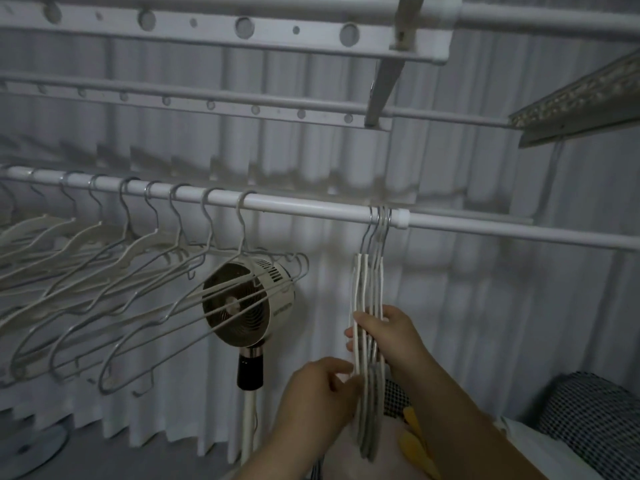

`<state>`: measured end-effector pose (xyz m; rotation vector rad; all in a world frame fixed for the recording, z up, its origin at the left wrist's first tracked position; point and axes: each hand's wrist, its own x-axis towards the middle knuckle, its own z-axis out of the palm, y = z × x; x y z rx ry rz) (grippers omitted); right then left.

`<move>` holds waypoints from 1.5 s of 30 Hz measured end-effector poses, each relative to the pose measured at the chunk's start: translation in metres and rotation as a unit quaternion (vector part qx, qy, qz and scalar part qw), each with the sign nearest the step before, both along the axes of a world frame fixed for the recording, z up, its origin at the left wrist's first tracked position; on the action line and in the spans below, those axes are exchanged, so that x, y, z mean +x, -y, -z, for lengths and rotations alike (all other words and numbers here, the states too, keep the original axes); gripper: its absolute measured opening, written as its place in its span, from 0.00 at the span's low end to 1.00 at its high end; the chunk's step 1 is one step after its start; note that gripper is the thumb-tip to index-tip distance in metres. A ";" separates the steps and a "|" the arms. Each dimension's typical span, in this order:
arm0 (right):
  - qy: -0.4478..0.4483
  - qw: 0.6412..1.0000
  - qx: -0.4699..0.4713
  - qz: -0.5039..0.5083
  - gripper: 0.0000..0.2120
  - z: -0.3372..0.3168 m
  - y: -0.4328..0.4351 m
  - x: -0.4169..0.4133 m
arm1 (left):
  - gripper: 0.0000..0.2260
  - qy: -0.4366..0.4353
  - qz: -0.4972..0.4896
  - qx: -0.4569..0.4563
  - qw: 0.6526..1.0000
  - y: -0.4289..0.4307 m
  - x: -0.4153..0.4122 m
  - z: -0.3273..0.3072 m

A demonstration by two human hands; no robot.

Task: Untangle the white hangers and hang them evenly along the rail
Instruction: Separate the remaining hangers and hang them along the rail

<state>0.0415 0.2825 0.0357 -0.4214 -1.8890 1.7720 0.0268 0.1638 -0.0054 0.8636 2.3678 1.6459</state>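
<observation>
A tight bunch of white hangers (372, 289) is hanging edge-on from the white rail (311, 205) just right of centre frame, hooks crowding together. The right hand (388, 336) is wrapping thumb and fingers round the bunch's middle. The left hand (317, 393) is touching its left edge lower down; blur is hiding whether it pinches. At left, spaced hangers (114, 271) are dangling along the rail, crossing a pedestal fan (242, 303). A pale curtain (485, 306) is hanging behind.

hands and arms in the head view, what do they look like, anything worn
The left hand and right hand are bare: no gloves, rings or watch in view. The left forearm and right forearm show no sleeve.
</observation>
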 end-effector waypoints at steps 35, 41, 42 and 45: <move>-0.021 0.997 0.004 0.079 0.05 0.003 0.033 -0.030 | 0.10 -0.234 -0.231 0.074 0.941 0.128 -0.102 -0.007; -0.023 0.996 -0.004 0.088 0.06 0.003 0.031 -0.029 | 0.10 -0.221 -0.221 0.078 0.947 0.133 -0.110 -0.004; -0.022 0.996 -0.001 0.089 0.07 0.003 0.030 -0.028 | 0.10 -0.221 -0.221 0.079 0.947 0.134 -0.111 -0.003; -0.018 0.995 0.004 0.093 0.07 0.003 0.031 -0.026 | 0.10 -0.212 -0.227 0.071 0.948 0.136 -0.114 -0.002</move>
